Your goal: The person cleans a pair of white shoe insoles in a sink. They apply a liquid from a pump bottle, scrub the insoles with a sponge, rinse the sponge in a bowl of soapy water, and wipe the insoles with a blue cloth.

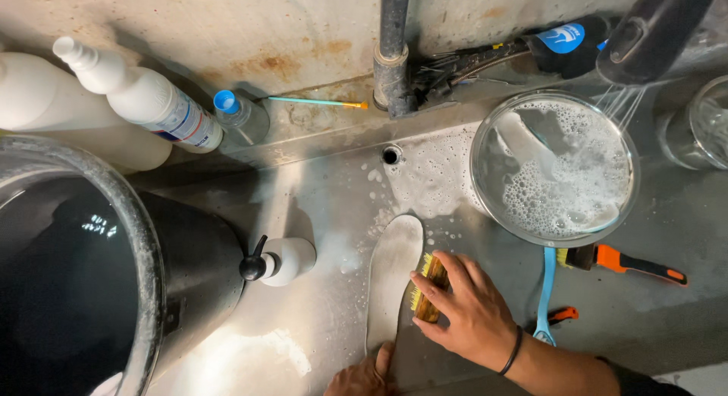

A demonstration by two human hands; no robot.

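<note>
Insole (pixel 390 278) lengthwise away from the person, left hand (pixel 364 377) pinning its near end, right hand (pixel 466 313) grip grasping brush (pixel 427 290).

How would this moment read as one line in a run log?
right hand: scrubbing brush pressed on insole | left hand: pinning insole's near end | surface: wet steel sink | nearby: glass bowl of suds

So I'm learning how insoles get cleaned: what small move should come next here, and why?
Probably draw the wooden brush along the insole toward its heel. The right hand presses the bristles on its edge at mid-length, the left hand pins the near end, and suds lie only by the toe.
</note>
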